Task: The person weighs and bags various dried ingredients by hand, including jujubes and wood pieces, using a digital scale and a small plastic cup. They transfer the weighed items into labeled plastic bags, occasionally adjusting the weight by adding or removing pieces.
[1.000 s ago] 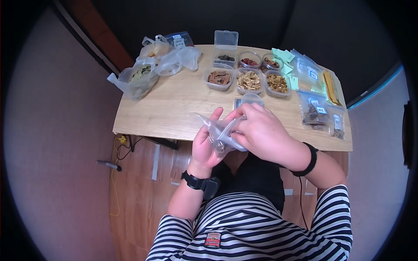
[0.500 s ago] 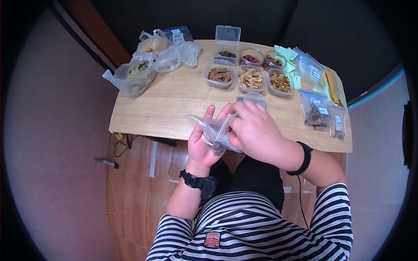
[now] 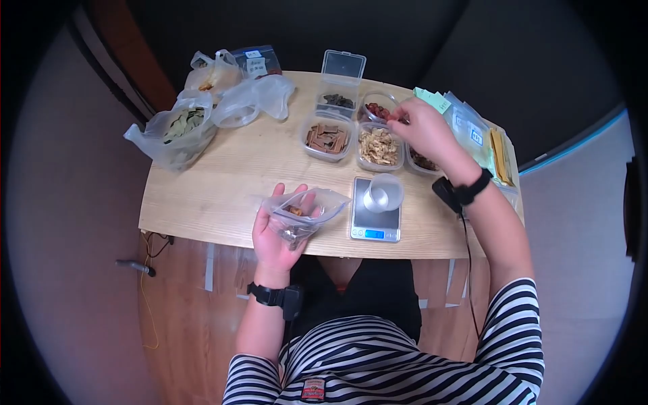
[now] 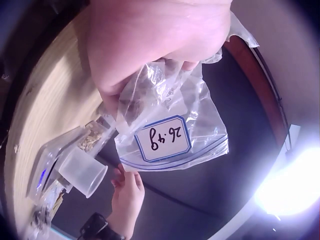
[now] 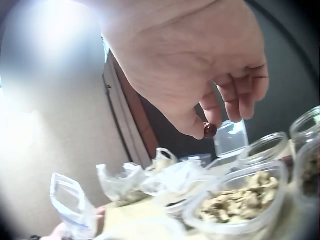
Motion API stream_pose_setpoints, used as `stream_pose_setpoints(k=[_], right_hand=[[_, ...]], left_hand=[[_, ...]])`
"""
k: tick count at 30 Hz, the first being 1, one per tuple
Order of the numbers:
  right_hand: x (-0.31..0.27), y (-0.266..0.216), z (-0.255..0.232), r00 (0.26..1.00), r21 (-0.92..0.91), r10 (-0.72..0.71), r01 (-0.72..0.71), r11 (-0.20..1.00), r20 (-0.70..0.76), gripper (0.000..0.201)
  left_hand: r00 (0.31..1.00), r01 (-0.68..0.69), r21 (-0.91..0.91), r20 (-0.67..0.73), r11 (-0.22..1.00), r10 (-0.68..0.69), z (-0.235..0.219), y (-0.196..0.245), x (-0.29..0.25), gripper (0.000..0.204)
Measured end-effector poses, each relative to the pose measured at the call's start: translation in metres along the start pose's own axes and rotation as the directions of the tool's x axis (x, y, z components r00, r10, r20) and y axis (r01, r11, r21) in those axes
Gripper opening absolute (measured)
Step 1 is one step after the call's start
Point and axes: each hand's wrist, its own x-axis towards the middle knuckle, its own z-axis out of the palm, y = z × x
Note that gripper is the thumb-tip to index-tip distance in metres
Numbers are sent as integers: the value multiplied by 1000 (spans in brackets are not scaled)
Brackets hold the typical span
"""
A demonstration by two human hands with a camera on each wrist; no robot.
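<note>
My left hand (image 3: 272,251) holds a clear zip bag (image 3: 317,206) from below, its mouth spread, with brown pieces inside. In the left wrist view the bag (image 4: 207,117) carries a blue-edged label (image 4: 164,139) that reads 26.4g upside down, and the fingers of my left hand (image 4: 160,35) curl against the plastic. My right hand (image 3: 432,135) hovers by the round tub of red pieces (image 3: 378,102). Between its thumb and a fingertip, my right hand (image 5: 195,65) pinches a small dark red piece (image 5: 209,130).
A silver scale (image 3: 375,223) bears an empty translucent cup (image 3: 383,194). Open tubs hold bark strips (image 3: 327,138), pale chips (image 3: 379,146) and dark pieces (image 3: 337,100). Plastic bags (image 3: 179,135) lie at the back left; labelled bags and yellow envelopes (image 3: 500,156) lie right.
My right hand has left the bag and moved up and right to the tubs. My left hand and the bag have shifted left, and the scale and cup have come into clear view.
</note>
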Motion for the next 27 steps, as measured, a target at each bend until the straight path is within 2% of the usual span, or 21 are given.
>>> stream_pose_setpoints(k=[1, 3, 6, 8, 9, 10, 11, 12, 15, 16, 18, 20, 22, 25, 26, 27], right_hand=[[13, 13, 5, 993, -79, 110, -106, 991, 50, 25], [32, 31, 15, 992, -120, 122, -116, 986, 40, 27], [45, 37, 25, 992, -146, 128, -126, 981, 6, 30], [43, 29, 29, 987, -99, 30, -46, 994, -156, 33], [37, 14, 24, 988, -97, 25, -40, 994, -152, 33], [24, -7, 15, 997, 111, -5, 14, 994, -78, 33], [7, -24, 10, 999, 317, -49, 50, 947, -12, 33], [-13, -35, 12, 975, 347, -202, 221, 912, -89, 32], [-62, -67, 3, 862, 473, -504, 424, 772, 50, 36], [-77, -80, 3, 858, 454, -512, 438, 776, 49, 38], [-97, -96, 5, 871, 331, -488, 444, 833, 59, 33], [-107, -98, 9, 863, 325, -505, 467, 823, 38, 28], [-116, -101, 6, 854, 316, -519, 487, 814, 20, 23], [-130, -105, -9, 830, 296, -554, 512, 806, 73, 20], [-135, -105, -11, 888, 387, -459, 411, 825, 35, 18], [-138, -103, -13, 935, 475, -355, 309, 824, 8, 19]], left_hand=[[1000, 2, -6, 0, 1000, -2, -1, 0, 0, 48], [1000, -15, 98, -22, 995, 18, -2, 0, -1, 47], [1000, 18, 100, -10, 995, -17, 0, 0, -2, 47], [1000, 18, 106, -1, 994, -18, -1, 1, -1, 47], [1000, 17, 112, 13, 994, -19, -1, 1, -1, 47], [1000, 10, 112, 11, 994, -12, -1, 1, -2, 47], [999, 29, 71, 15, 997, -30, 0, 2, -2, 48], [999, 48, 31, 20, 998, -48, 1, 2, -3, 48], [998, 53, -33, -22, 998, -54, 13, -3, -6, 50], [999, 40, -27, -29, 999, -40, 17, -6, -9, 50], [985, 150, -145, 110, 978, -135, 25, -11, -13, 51], [976, 153, -99, 171, 983, -135, 24, -16, -16, 53], [944, 132, 30, 301, 991, -135, 28, -20, -22, 52], [924, 152, 48, 348, 987, -160, 18, -20, -27, 56], [924, 146, 54, 350, 988, -155, 23, -22, -30, 56], [937, 206, -17, 293, 978, -193, 29, -24, -33, 58]])
